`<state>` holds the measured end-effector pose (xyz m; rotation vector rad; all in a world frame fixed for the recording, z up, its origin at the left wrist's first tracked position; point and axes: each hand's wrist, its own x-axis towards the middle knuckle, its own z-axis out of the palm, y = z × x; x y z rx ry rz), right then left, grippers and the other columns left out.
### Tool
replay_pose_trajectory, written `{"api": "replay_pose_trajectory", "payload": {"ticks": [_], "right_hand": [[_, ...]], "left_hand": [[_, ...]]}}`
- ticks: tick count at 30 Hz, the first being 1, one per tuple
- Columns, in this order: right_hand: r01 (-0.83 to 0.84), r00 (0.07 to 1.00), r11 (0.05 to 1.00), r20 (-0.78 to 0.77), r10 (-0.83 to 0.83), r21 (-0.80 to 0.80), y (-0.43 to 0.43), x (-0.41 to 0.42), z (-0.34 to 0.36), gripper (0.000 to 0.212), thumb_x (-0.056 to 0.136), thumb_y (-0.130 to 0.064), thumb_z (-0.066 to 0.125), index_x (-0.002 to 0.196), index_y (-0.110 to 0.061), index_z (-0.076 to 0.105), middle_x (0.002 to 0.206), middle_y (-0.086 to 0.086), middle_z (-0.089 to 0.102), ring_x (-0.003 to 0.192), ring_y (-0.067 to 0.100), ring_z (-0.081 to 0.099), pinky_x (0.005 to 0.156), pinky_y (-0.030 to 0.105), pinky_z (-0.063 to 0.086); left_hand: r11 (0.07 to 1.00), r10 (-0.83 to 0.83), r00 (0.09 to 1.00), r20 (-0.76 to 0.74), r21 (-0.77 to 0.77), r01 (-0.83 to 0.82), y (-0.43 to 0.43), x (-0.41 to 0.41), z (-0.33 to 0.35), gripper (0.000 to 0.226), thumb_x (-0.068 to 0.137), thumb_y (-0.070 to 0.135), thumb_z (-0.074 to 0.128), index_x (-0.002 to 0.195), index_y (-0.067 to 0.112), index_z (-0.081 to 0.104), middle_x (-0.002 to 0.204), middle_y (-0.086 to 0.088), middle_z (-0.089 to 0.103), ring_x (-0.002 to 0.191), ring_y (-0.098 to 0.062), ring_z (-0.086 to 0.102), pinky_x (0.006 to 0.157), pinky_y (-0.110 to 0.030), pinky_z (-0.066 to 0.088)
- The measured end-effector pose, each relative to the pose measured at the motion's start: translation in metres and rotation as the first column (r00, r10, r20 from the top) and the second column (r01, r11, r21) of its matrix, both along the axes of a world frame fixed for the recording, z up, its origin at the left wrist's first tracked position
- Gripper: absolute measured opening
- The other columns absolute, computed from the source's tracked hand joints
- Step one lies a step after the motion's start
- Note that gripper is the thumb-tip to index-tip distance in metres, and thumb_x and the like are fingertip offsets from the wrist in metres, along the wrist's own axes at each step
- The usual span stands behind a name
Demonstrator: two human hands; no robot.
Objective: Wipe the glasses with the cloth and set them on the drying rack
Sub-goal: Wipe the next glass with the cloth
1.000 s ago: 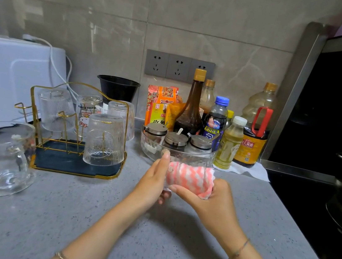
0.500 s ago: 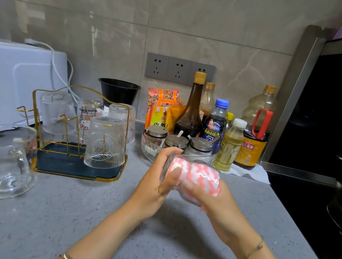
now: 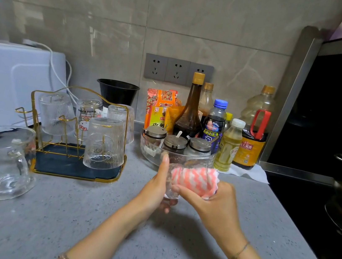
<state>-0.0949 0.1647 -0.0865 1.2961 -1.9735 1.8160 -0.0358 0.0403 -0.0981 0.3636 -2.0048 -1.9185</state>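
The glass point(image 3: 191, 164) lies on its side in the air, just above the tabletop point(image 3: 87, 216). The left hand point(image 3: 154, 190) has its grip curled round the glass's bottom end. The right hand point(image 3: 218, 206) pinches the pink and white cloth point(image 3: 194, 181), which is stuffed inside the glass. To the left stands the drying rack point(image 3: 75, 176), with four glasses point(image 3: 105, 144) upside down on it.

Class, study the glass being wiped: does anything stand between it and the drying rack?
Nothing visible does. Only bare countertop separates the glass, gripped by the left hand with the right hand pushing the cloth inside, from the drying rack. On the rack itself, an upturned ribbed glass already fills the nearest corner.
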Motion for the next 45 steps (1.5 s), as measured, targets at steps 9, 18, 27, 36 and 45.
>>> {"api": "replay_pose_trajectory", "payload": {"ticks": [9,18,27,36,45], "right_hand": [[-0.202,0.958,0.976,0.222,0.18,0.081,-0.003,0.002,0.003,0.024,0.066,-0.014,0.084,0.086,-0.02,0.074,0.086,-0.001,0.076,0.079,0.006,0.068,0.072,0.019,0.054],[-0.269,0.843,0.957,0.455,0.288,-0.108,0.002,0.002,0.016,0.012,0.071,-0.023,0.08,0.075,-0.017,0.07,0.067,-0.004,0.07,0.06,0.003,0.063,0.053,0.013,0.048],[-0.034,0.994,0.999,0.103,0.033,0.012,0.0,-0.004,0.007,0.021,0.066,-0.028,0.082,0.065,-0.009,0.073,0.059,0.0,0.07,0.055,0.007,0.06,0.055,0.026,0.053],[-0.038,0.999,0.994,-0.017,0.04,0.105,-0.002,0.003,0.003,0.026,0.063,-0.039,0.079,0.081,-0.02,0.077,0.076,-0.011,0.075,0.074,0.007,0.072,0.068,0.027,0.057],[-0.238,0.841,0.967,0.478,0.254,-0.095,0.002,0.002,0.015,0.021,0.059,-0.011,0.085,0.069,-0.017,0.068,0.064,-0.003,0.067,0.061,0.006,0.061,0.054,0.019,0.048]], "left_hand": [[0.955,0.082,0.948,-0.307,-0.249,-0.164,-0.007,0.0,-0.006,0.05,0.086,0.074,0.032,0.11,0.034,0.049,0.088,0.008,0.054,0.074,-0.004,0.053,0.06,-0.016,0.044],[0.906,0.005,0.917,-0.398,-0.386,-0.172,-0.008,0.004,-0.005,0.058,0.077,0.084,0.031,0.123,0.05,0.039,0.113,0.025,0.055,0.106,-0.001,0.058,0.087,-0.014,0.045],[0.992,0.043,0.995,-0.091,-0.119,-0.053,0.001,-0.002,-0.004,0.075,0.085,0.076,0.018,0.127,0.025,0.053,0.096,-0.01,0.067,0.052,-0.007,0.052,0.041,-0.023,0.042],[0.993,0.101,0.994,-0.038,-0.059,-0.103,-0.002,-0.003,-0.005,0.063,0.09,0.064,0.02,0.104,0.016,0.058,0.062,0.002,0.055,0.051,-0.007,0.049,0.044,-0.017,0.038],[0.922,0.011,0.912,-0.41,-0.35,-0.168,-0.008,-0.002,-0.011,0.074,0.072,0.086,0.039,0.12,0.029,0.045,0.099,0.01,0.059,0.095,-0.014,0.061,0.084,-0.025,0.048]]}}
